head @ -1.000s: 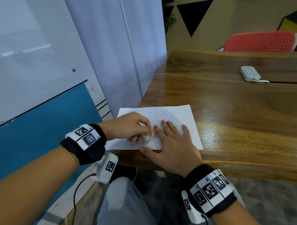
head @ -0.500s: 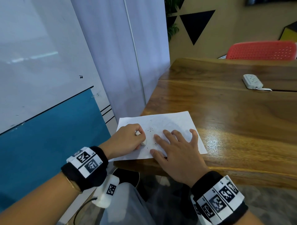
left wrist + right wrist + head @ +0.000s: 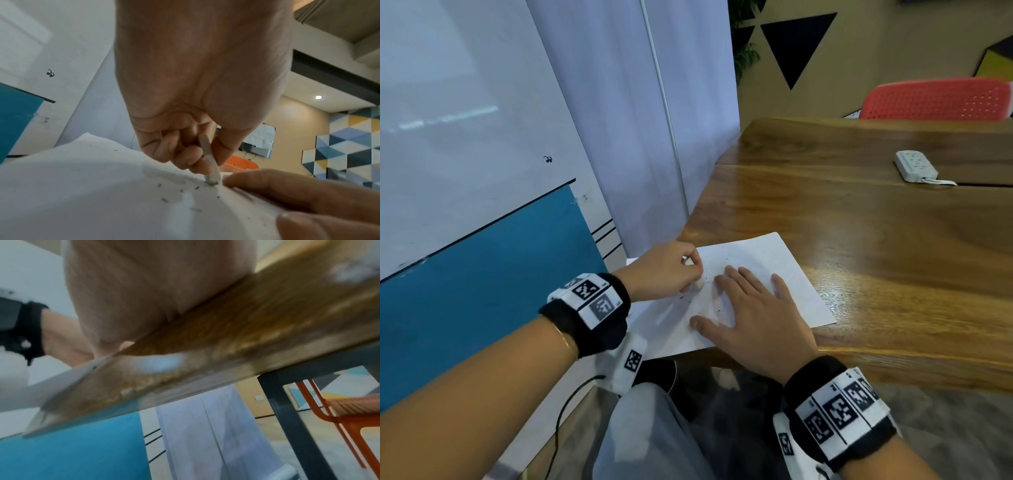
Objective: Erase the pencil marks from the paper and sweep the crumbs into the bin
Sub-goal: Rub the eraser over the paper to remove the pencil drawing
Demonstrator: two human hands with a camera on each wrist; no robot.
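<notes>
A wooden table (image 3: 876, 246) with dark metal legs is set beside a white wall (image 3: 465, 102) with a blue lower panel (image 3: 482, 291). Pale curtains (image 3: 654, 120) are hung next to it. A red chair (image 3: 935, 99) is placed at the far side, before a tan wall (image 3: 876, 51) marked with black triangles (image 3: 796, 44). A white power strip (image 3: 916, 166) is laid on the table.

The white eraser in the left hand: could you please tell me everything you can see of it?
The small white eraser is a slim, flat block that looks like rubber, its working tip greyed with pencil dust. The left hand pinches it between thumb and curled fingers, holding it steeply tilted with its tip pressed on the white sheet of paper. Dark crumbs lie scattered around it. The tip sits just beside a fingertip of the right hand, which lies flat on the paper.
</notes>
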